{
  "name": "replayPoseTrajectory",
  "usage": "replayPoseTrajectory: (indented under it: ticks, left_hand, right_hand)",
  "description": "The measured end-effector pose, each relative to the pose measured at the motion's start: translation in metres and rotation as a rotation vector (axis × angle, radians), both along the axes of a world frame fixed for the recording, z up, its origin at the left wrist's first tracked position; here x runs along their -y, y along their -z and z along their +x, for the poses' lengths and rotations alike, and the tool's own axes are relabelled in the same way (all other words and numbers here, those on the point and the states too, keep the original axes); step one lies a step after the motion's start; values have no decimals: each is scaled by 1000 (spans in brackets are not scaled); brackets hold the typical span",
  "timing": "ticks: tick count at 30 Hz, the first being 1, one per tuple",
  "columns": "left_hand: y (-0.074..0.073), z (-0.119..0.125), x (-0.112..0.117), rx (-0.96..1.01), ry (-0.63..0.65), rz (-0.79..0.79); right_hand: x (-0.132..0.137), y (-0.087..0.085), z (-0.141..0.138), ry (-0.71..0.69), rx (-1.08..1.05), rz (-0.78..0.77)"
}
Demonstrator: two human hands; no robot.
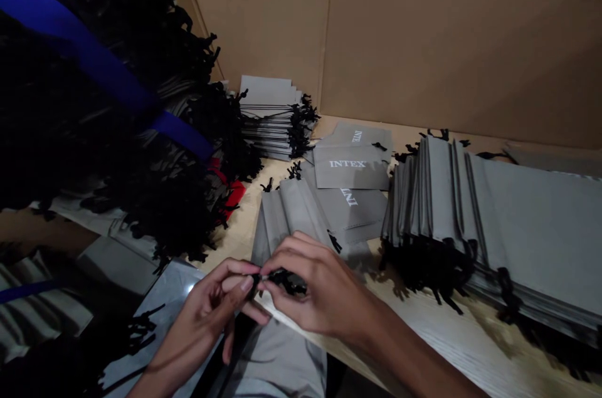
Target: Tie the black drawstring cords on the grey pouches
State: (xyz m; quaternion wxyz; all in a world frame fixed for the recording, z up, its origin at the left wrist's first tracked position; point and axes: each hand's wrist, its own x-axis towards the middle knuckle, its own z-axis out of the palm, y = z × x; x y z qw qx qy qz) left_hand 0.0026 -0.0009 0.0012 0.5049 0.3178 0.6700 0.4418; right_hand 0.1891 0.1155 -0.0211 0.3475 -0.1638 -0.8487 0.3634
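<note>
My left hand (214,298) and my right hand (315,279) meet at the near edge of the table, both closed with the fingertips pinched together. Between them is a small piece of black cord (256,279), mostly hidden by the fingers. Just beyond the hands lie several grey drawstring pouches (294,207) with black knotted cords, overlapping one another. Further back are flat grey pouches (348,164) printed with white INTEX lettering.
A big bundle of black cord ends (155,78), tied with a blue strap (103,66), fills the left. A pouch stack (270,128) stands behind. Rows of grey pouches (531,222) lie right. Cardboard walls (423,34) enclose the table (437,329). Something red (232,197) shows beside the bundle.
</note>
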Motion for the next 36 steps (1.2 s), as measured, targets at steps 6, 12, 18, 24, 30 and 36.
replayPoseTrajectory:
  ticks: [6, 12, 18, 24, 30, 36]
  left_hand:
    - [-7, 11, -3, -37, -38, 14]
    - [-7, 14, -2, -52, -50, 60]
    - [1, 15, 1, -73, -74, 85]
    - [8, 10, 5, -71, -62, 112]
    - [29, 0, 8, -38, -5, 190]
    - [25, 1, 10, -55, 44, 127]
  right_hand:
    - [4, -3, -3, -6, -19, -100]
    - [5, -2, -2, -4, -9, -144]
    - [7, -7, -1, -3, 7, -148]
    - [16, -2, -8, 40, -15, -82]
    - [25, 6, -14, 113, -75, -14]
    - [26, 7, -11, 96, -18, 28]
